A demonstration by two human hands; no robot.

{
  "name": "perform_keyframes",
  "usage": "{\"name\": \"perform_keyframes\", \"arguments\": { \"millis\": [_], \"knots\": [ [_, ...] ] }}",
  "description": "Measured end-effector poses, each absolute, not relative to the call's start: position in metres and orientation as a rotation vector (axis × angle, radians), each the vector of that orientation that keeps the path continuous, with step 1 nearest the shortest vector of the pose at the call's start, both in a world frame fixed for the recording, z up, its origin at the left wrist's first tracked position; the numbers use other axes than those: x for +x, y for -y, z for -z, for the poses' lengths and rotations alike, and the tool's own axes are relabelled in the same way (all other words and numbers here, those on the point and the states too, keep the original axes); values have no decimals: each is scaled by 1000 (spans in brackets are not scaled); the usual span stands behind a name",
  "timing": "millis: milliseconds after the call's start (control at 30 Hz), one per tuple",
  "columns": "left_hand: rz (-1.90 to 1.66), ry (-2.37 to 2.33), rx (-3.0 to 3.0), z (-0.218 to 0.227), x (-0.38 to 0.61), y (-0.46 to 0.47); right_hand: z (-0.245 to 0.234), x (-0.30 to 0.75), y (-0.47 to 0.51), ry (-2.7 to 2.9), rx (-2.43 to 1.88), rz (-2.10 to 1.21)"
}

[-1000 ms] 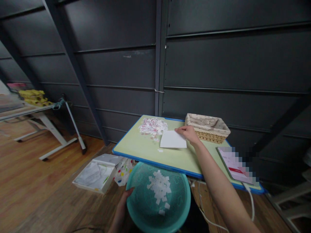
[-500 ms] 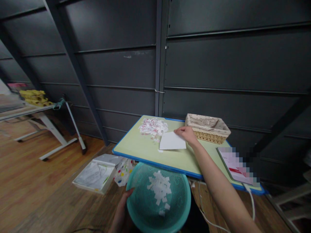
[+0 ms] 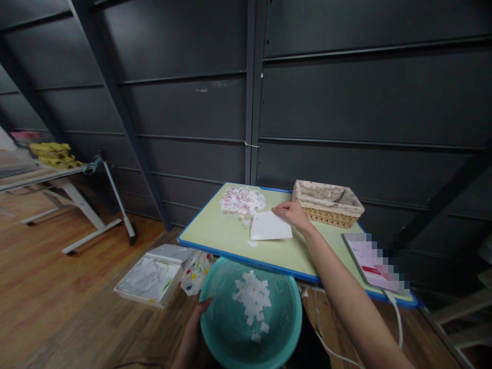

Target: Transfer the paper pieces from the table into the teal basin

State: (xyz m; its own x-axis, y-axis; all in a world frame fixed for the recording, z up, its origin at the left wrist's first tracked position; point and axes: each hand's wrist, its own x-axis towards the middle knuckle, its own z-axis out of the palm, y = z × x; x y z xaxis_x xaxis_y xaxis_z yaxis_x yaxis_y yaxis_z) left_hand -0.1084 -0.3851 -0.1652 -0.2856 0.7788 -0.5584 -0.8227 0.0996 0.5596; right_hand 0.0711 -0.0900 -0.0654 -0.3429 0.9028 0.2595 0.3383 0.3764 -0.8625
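Observation:
My right hand (image 3: 291, 212) pinches the upper right edge of a white sheet of card or thick paper (image 3: 271, 228) over the pale green tabletop (image 3: 215, 233). Just left of the sheet lies a spread heap of small white and pinkish paper scraps (image 3: 242, 200). Below the table's front edge, my left hand (image 3: 198, 318) grips the left rim of a turquoise plastic basket (image 3: 282, 328), thumb over the rim and the other fingers hidden. Inside that basket sits a pile of small white paper pieces (image 3: 251, 294).
A wicker basket with a cloth lining (image 3: 330, 218) stands at the table's back right. A tablet-like device (image 3: 371, 261) with a white cable (image 3: 397, 318) lies at the right end. On the floor at left are an open white box (image 3: 148, 282) and a plastic bag (image 3: 195, 271).
My right hand has moved the white sheet slightly left and toward me, its near edge now lower. The left hand and turquoise basket have stayed in place.

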Motion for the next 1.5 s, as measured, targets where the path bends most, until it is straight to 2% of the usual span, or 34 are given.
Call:
{"name": "perform_keyframes", "arguments": {
  "millis": [200,433,933,1200,1500],
  "knots": [
    [-1539,-1004,-114,164,-109,385,67,67,91,1884,-1059,-897],
    [-1528,-1038,-131,152,-107,385,72,60,89,1875,-1083,-704],
    [-1520,-999,-93,169,-110,386,72,60,89,1875,-1080,-697],
    [-1526,-971,-48,172,-110,387,69,66,88,1863,-1106,-531],
    [-1555,-995,-142,161,-109,385,69,68,88,1860,-1072,-708]
  ]
}}
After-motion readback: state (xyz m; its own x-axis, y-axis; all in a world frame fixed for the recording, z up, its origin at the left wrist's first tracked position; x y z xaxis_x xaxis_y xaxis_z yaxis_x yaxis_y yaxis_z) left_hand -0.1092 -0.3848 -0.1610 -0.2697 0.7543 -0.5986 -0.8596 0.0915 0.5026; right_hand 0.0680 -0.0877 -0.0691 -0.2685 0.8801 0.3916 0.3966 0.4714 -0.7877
